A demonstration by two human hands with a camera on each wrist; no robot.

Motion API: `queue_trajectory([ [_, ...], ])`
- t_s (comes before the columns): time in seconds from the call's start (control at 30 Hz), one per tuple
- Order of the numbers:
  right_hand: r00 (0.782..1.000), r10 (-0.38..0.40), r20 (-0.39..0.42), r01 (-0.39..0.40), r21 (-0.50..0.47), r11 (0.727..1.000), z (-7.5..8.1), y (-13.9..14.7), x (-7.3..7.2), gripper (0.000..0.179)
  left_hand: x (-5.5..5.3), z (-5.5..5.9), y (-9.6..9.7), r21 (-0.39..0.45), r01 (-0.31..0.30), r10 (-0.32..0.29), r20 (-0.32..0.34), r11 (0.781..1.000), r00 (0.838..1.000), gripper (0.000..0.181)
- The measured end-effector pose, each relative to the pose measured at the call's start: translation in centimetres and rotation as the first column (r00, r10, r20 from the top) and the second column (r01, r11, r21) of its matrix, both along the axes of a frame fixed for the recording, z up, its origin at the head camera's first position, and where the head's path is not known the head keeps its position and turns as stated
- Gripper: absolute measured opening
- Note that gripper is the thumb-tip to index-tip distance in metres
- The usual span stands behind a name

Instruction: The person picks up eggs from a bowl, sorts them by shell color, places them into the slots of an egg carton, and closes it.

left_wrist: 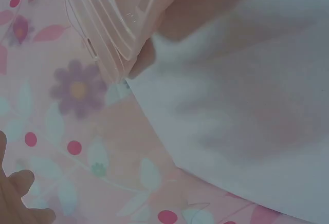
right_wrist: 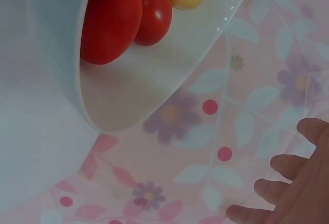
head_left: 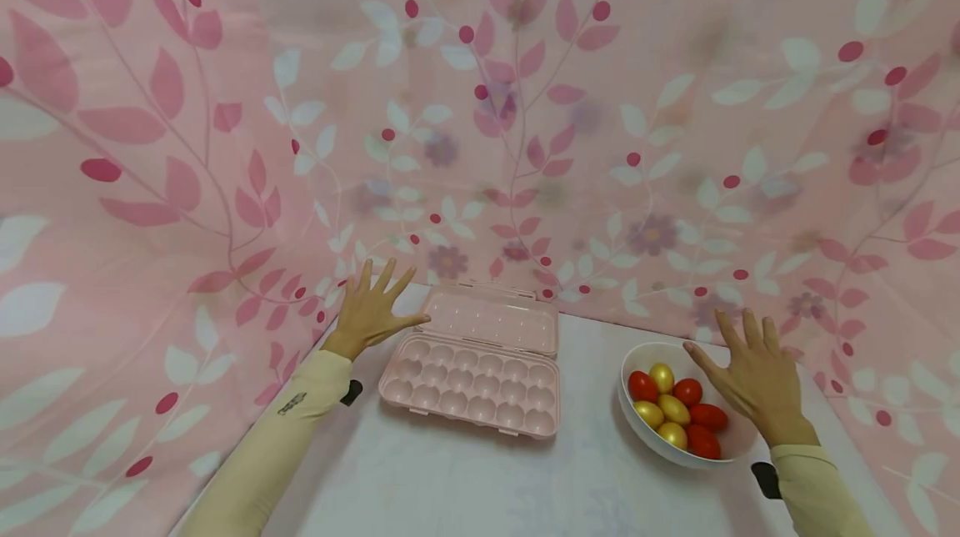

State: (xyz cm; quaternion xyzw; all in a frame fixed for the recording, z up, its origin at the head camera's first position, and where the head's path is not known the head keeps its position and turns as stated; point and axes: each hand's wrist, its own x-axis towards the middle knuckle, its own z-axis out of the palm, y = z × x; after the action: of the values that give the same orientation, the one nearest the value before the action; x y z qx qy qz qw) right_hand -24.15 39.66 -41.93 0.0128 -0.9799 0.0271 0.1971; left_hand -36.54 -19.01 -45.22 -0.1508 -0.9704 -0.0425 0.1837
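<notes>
A pink egg carton (head_left: 471, 387) lies on the white table with its lid (head_left: 487, 320) folded back and its cups bare. Beside the lid's left edge, my left hand (head_left: 371, 312) is raised with fingers spread, holding nothing. On the right stands a white bowl (head_left: 637, 429) with several red eggs (head_left: 705, 441) and gold eggs (head_left: 673, 409) in it. My right hand (head_left: 761, 383) hovers over the bowl's right side, its fingers spread and straight. Red eggs (right_wrist: 110, 23) show closely in the right wrist view, while the left wrist view catches the carton's corner (left_wrist: 123, 54).
White cloth covers the table (head_left: 585, 487), with bare surface between carton and bowl and in front of both. Pink leaf-patterned fabric (head_left: 525, 145) hangs close behind the table and along both sides. Dark wrist camera pieces (head_left: 767, 480) sit under the sleeves.
</notes>
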Motion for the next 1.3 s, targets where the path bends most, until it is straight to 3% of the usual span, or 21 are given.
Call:
queue_trajectory([
  [0.1, 1.000, 0.009, -0.006, -0.009, -0.039, 0.999, 0.0, 0.0, 0.0, 0.084, 0.0, 0.2, 0.1, -0.001, 0.008, -0.008, -0.003, 1.000, 1.000, 0.096],
  [0.2, 0.999, 0.021, -0.035, -0.024, -0.102, 0.995, -0.3, -0.2, 0.1, 0.078, 0.3, 0.2, 0.0, 0.026, 0.026, -0.026, 0.000, 0.999, 1.000, 0.076],
  [0.27, 0.998, 0.020, -0.060, -0.027, -0.132, 0.991, -0.9, -0.4, 0.1, 0.072, 0.6, 0.2, -0.2, 0.057, 0.029, -0.031, 0.048, 0.998, 0.998, 0.054],
  [0.33, 0.998, 0.012, -0.066, -0.023, -0.161, 0.987, -1.5, -0.8, 0.1, 0.065, 1.2, 0.2, -0.4, 0.103, 0.020, -0.035, 0.145, 0.994, 0.989, 0.034],
  [0.4, 0.998, 0.011, -0.058, -0.022, -0.179, 0.984, -2.3, -1.0, 0.0, 0.056, 1.7, -0.1, -0.6, 0.151, -0.011, -0.031, 0.272, 0.989, 0.962, 0.024],
  [0.5, 0.999, 0.033, -0.028, -0.038, -0.227, 0.973, -3.2, -1.3, -0.1, 0.047, 2.5, -0.8, -0.9, 0.262, -0.071, -0.056, 0.447, 0.963, 0.893, 0.022],
  [0.6, 0.998, 0.061, 0.021, -0.053, -0.260, 0.964, -3.9, -1.2, -0.3, 0.047, 3.1, -2.0, -1.1, 0.411, -0.118, -0.142, 0.549, 0.904, 0.824, 0.028],
  [0.67, 0.995, 0.070, 0.076, -0.047, -0.274, 0.961, -4.2, -0.9, -0.5, 0.050, 3.4, -2.7, -1.2, 0.502, -0.130, -0.213, 0.569, 0.855, 0.794, 0.031],
  [0.77, 0.984, 0.072, 0.162, -0.024, -0.280, 0.960, -4.5, -0.3, -0.7, 0.055, 3.9, -3.8, -1.4, 0.613, -0.142, -0.298, 0.557, 0.777, 0.775, 0.036],
  [0.9, 0.972, 0.071, 0.225, -0.007, -0.273, 0.962, -4.4, 0.3, -1.1, 0.056, 4.6, -5.0, -1.8, 0.715, -0.195, -0.344, 0.533, 0.671, 0.773, 0.041],
  [1.0, 0.960, 0.074, 0.269, 0.004, -0.277, 0.961, -4.3, 0.2, -1.5, 0.056, 5.2, -5.6, -2.2, 0.763, -0.253, -0.375, 0.542, 0.595, 0.753, 0.043],
  [1.13, 0.942, 0.114, 0.315, -0.008, -0.321, 0.947, -3.8, -0.1, -2.0, 0.054, 6.2, -5.7, -2.6, 0.792, -0.262, -0.422, 0.536, 0.552, 0.731, 0.043],
  [1.23, 0.935, 0.161, 0.316, -0.044, -0.347, 0.937, -3.4, -0.2, -2.6, 0.052, 6.7, -5.6, -2.9, 0.807, -0.215, -0.455, 0.505, 0.550, 0.733, 0.042],
  [1.3, 0.925, 0.183, 0.334, -0.053, -0.362, 0.931, -3.1, -0.1, -3.0, 0.050, 6.9, -5.5, -3.1, 0.817, -0.207, -0.464, 0.492, 0.538, 0.737, 0.040],
])
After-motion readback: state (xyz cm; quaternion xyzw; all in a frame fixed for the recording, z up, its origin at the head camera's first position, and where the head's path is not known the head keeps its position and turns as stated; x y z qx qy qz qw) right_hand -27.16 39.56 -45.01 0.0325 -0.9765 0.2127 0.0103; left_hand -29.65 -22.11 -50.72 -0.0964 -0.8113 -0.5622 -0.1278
